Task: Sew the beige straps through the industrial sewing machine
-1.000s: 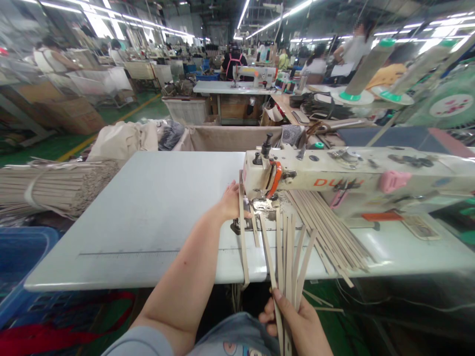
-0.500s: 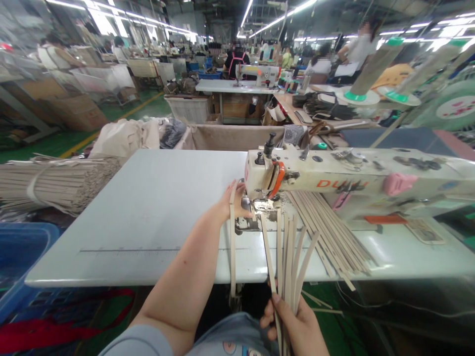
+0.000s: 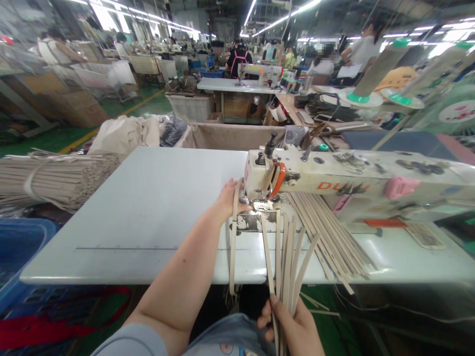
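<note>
My right hand (image 3: 287, 316), at the table's front edge, is closed round several narrow beige straps (image 3: 287, 262) that fan upward toward the needle area. One of these straps, at the left of the fan, reaches up to the metal needle plate (image 3: 262, 205) of the sewing machine (image 3: 315, 170). Left of the machine head, my left hand (image 3: 228, 198) lies on the table with fingers stretched and the thumb pointing at the plate. A single looped strap (image 3: 233, 252) passes over this hand and hangs past the table edge. Its fingertips are partly hidden behind the strap and machine head.
More loose straps (image 3: 326, 232) lie under the machine arm on the white table (image 3: 156, 198). A tied strap bundle (image 3: 63, 178) rests at the left above a blue basket (image 3: 27, 247). Thread cones (image 3: 382, 71) stand at the right. A fabric-lined bin (image 3: 233, 136) sits behind the table.
My left hand has shifted slightly, its thumb now straighter toward the plate. The strap over it sits a little further right at its top. My right hand keeps its grip.
</note>
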